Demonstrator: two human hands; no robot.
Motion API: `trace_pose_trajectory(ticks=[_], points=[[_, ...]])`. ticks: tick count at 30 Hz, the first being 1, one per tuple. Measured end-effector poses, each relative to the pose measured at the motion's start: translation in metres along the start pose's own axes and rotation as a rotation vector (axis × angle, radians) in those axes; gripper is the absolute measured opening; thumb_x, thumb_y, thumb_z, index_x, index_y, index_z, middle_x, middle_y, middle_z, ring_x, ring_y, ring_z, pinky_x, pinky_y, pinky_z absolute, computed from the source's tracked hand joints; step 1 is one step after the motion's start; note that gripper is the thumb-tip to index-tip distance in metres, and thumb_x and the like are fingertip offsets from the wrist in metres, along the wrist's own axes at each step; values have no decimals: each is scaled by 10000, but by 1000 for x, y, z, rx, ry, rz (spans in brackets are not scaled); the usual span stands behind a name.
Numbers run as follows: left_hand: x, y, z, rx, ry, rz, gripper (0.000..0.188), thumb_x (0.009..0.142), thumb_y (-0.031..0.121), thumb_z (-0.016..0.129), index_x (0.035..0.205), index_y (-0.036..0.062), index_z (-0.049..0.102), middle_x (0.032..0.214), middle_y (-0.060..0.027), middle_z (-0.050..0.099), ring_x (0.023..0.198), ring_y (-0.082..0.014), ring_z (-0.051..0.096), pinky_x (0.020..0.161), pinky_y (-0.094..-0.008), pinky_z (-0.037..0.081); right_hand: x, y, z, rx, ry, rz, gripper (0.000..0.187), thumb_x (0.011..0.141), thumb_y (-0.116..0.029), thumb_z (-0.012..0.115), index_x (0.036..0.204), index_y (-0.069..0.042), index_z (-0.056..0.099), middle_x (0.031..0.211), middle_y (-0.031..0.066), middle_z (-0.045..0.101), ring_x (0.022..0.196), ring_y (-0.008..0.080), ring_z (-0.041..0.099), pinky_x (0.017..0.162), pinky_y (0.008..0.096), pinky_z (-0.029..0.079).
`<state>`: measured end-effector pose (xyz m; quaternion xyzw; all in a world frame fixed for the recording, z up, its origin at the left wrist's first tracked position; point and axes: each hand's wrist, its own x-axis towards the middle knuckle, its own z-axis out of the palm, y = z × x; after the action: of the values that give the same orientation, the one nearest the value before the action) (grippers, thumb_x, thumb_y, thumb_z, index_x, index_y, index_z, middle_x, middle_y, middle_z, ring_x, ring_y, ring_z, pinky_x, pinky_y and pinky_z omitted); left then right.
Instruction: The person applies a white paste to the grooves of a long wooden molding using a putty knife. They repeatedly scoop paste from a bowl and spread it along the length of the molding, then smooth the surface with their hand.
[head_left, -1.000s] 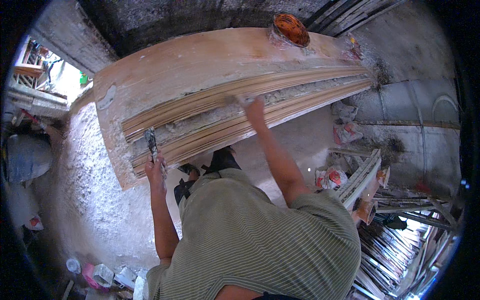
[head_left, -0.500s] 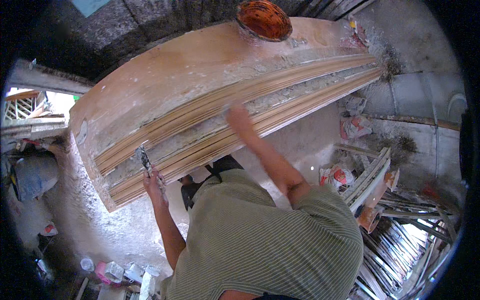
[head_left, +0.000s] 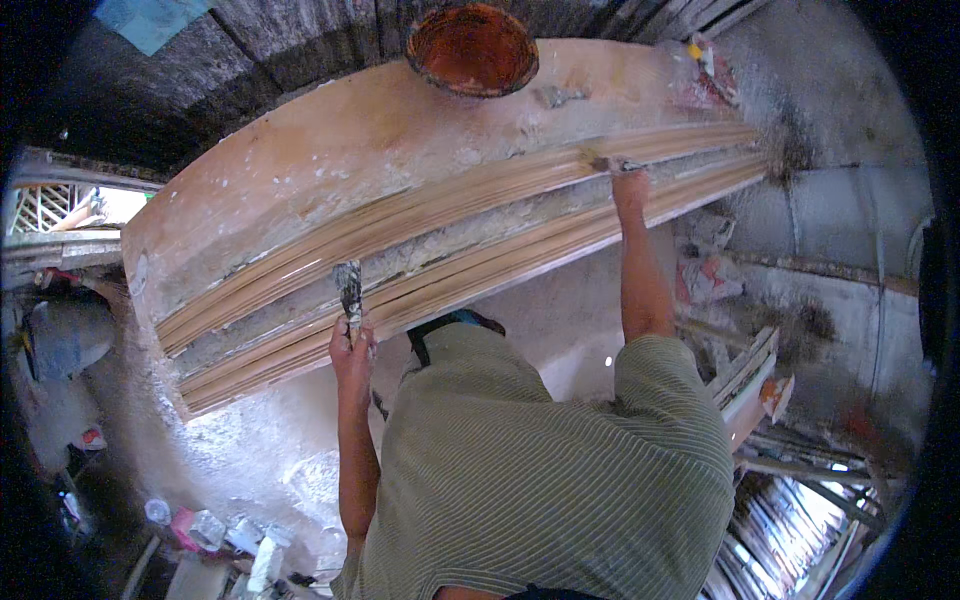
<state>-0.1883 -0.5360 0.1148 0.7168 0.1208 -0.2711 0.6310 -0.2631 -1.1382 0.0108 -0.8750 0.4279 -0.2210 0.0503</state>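
Observation:
My left hand is closed round the handle of a putty-smeared scraper, its blade pointing away from me. This scraper is over the near edge of a long bench with a curved far side. Farther right, my right hand grips a small brush, blurred, whose brown bristles lie on or just above the far moulding. Both the far moulding and the near moulding are long, tan and grooved, running side by side along the bench. Rough grey residue lines the gap between them.
An orange-brown bowl stands at the bench's far edge, with a whitish lump beside it. A crumpled bag lies at the far right end. Wooden framing stands at right; several containers sit on the floor at lower left.
My right hand has moved right and away from me along the mouldings with the brush. My left hand, with the scraper, appears slightly farther right. The whole view has shifted.

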Motion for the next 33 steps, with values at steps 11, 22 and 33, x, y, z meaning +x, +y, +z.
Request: trace_pose_trajectory(ticks=[11, 22, 33], points=[[-53, -76, 128, -365, 306, 66, 266, 921, 220, 636, 1144, 80, 599, 785, 60, 518, 641, -41, 477, 529, -192, 367, -108, -157, -25, 635, -417, -571, 226, 844, -220, 685, 961, -26, 687, 872, 187, 684, 810, 359, 651, 748, 427, 511], [-101, -129, 297, -393, 271, -41, 273, 925, 214, 628, 1160, 83, 582, 735, 42, 524, 587, -46, 486, 496, -211, 383, 105, 161, 18, 712, -314, 81, 303, 735, -191, 787, 939, 1, 673, 810, 129, 691, 703, 245, 629, 692, 400, 524], [-40, -47, 476, -457, 502, 155, 236, 932, 188, 619, 1140, 77, 602, 747, 33, 530, 607, -64, 500, 514, -217, 389, 217, 282, 12, -211, -478, -475, 261, 804, -181, 591, 1009, -39, 666, 989, 193, 658, 911, 364, 630, 785, 517, 489]])
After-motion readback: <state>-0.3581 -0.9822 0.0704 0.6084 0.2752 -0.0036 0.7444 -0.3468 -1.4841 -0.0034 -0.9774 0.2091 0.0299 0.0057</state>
